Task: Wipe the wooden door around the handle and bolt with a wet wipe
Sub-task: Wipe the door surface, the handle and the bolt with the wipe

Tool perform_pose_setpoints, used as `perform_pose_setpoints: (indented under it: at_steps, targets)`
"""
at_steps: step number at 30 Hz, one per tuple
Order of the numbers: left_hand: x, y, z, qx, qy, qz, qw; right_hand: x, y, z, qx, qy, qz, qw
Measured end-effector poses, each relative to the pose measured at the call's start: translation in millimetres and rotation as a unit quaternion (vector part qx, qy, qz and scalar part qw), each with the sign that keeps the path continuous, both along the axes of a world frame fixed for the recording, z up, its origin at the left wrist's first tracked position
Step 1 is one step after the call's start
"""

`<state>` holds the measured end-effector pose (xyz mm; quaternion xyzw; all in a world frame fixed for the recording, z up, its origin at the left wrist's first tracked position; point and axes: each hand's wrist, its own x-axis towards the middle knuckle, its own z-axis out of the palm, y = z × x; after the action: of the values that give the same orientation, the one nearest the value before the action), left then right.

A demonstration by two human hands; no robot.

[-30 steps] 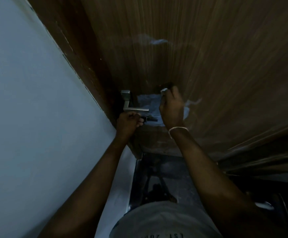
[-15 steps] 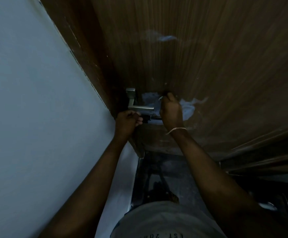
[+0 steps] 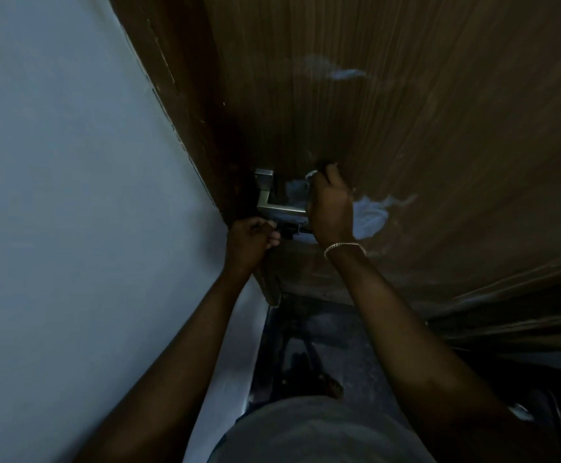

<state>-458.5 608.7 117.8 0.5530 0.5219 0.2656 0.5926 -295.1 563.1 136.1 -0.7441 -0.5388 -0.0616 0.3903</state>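
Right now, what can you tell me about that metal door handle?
The door handle is a squared lever that looks like brushed silver metal, with a square base plate near the wooden door's left edge and a bar running right. The right hand covers the bar's far end. The left hand sits just below.

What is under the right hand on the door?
A white wipe shows at the fingertips of the right hand, pressed to the wooden door beside the metal handle. The hand covers most of the wipe and part of the dark bolt.
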Motion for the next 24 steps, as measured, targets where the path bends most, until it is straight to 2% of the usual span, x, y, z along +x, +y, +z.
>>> perform_pose_setpoints:
  at_steps: [5,11,15,18,21,24]
  targets:
    - [4.0,1.3,-3.3,-0.010,0.002,0.000,1.000,-15.9,2.2,-2.9,-0.066,-0.016,0.033,0.997]
    - [2.2,1.9,-2.1,-0.003,-0.002,-0.002,1.000,-27.7,1.6,-8.5,-0.065,0.057,-0.015,0.996]
    - [-0.3,2.4,-0.7,-0.002,0.000,0.004,1.000,-34.2,-0.6,-16.2,-0.063,0.101,-0.007,0.993]
    - [-0.4,3.0,0.3,0.006,-0.002,0.003,1.000,-36.1,4.8,-15.0,-0.077,0.109,-0.024,0.991]
    - [-0.2,2.9,0.3,0.009,-0.010,0.002,1.000,-39.8,11.8,-10.5,-0.039,0.100,-0.012,0.994]
    - [-0.6,1.6,-1.0,0.009,-0.006,-0.006,1.000,-41.6,12.3,-17.5,-0.076,0.072,0.012,0.994]
